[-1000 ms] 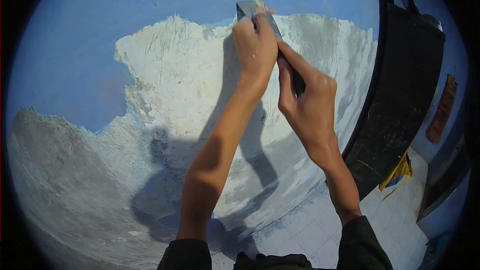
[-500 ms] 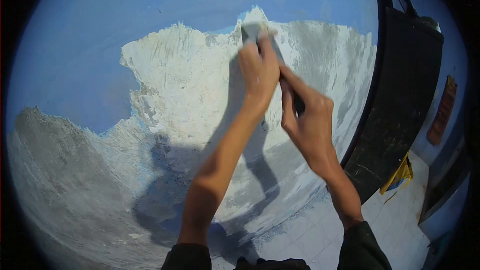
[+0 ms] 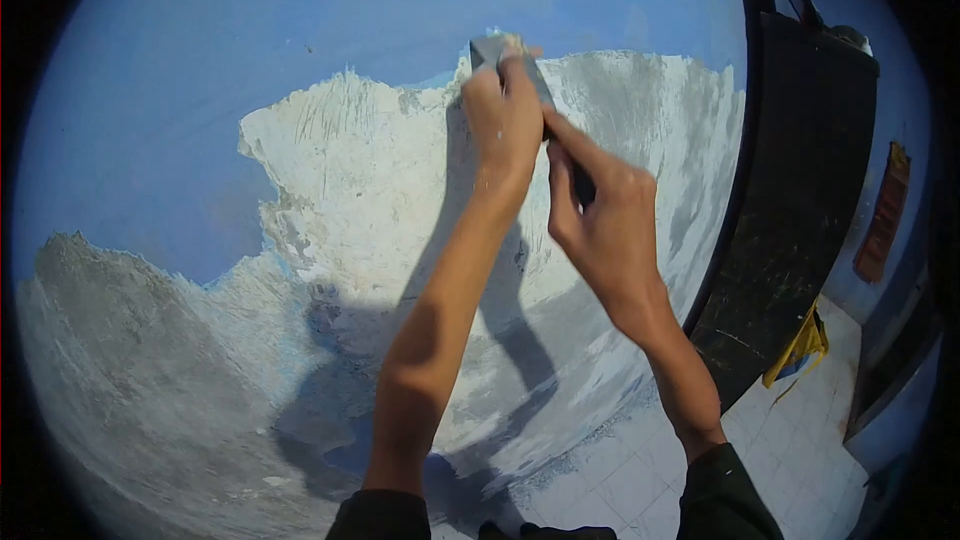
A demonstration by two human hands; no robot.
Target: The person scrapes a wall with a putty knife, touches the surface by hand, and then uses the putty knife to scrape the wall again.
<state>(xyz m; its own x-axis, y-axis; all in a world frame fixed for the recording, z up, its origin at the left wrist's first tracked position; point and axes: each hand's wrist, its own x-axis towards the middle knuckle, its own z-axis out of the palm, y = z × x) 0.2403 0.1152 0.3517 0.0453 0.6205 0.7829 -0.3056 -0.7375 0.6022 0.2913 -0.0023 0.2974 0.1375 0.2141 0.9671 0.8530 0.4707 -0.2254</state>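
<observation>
Right, both hands are working high on the wall (image 3: 150, 90). The left hand (image 3: 505, 115) is pressing on the scraper (image 3: 492, 48), fingers curling over the flat grey blade and pinning it to the surface. The right hand (image 3: 600, 225) is clenching around the dark handle, forefinger stretching up along it toward the blade. The scraper is sitting right at the edge where the blue paint (image 3: 300, 0) is meeting the bare patch (image 3: 350, 180), blade tip touching the blue. That patch is spreading whitish and grey below the hands and to both sides, and the arms are throwing a shadow (image 3: 500, 300) across it. Off to the right, a dark door (image 3: 800, 170) is standing beside the wall, with a yellow cloth (image 3: 797, 345) showing near its foot above the pale tiled floor (image 3: 640, 470).
</observation>
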